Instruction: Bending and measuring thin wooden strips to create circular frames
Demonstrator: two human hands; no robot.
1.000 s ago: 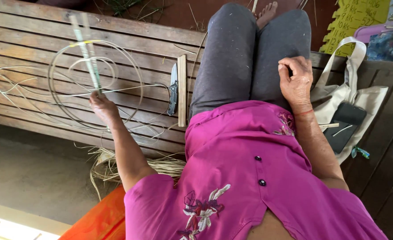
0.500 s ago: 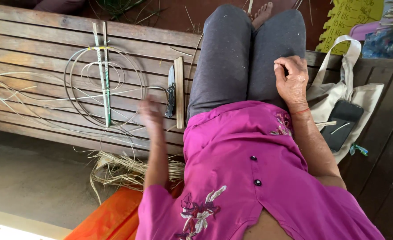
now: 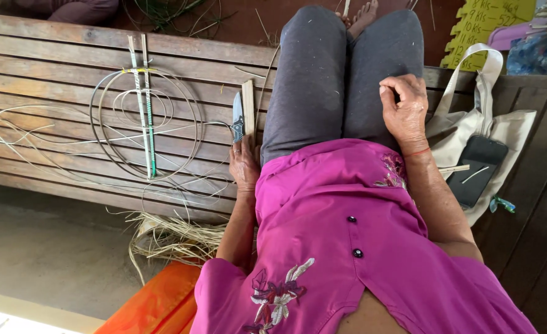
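Note:
I sit on a slatted wooden bench in a pink shirt and grey trousers. My left hand lies on the bench beside my thigh, its fingertips at the handle of a small knife. A flat wooden stick lies right next to the knife. Further left on the bench rests a coil of thin cane rings tied to two green-and-white striped sticks. My right hand rests on my right thigh with its fingers curled, and nothing shows in it.
A cream tote bag with a dark phone on it lies at my right. Loose pale strands trail over the bench, and a bundle of dried fibre hangs below its edge. An orange cloth is at bottom left.
My left hand put the cane coil with its striped sticks down on the bench, let go, and moved right to the knife. My right hand stayed on my thigh.

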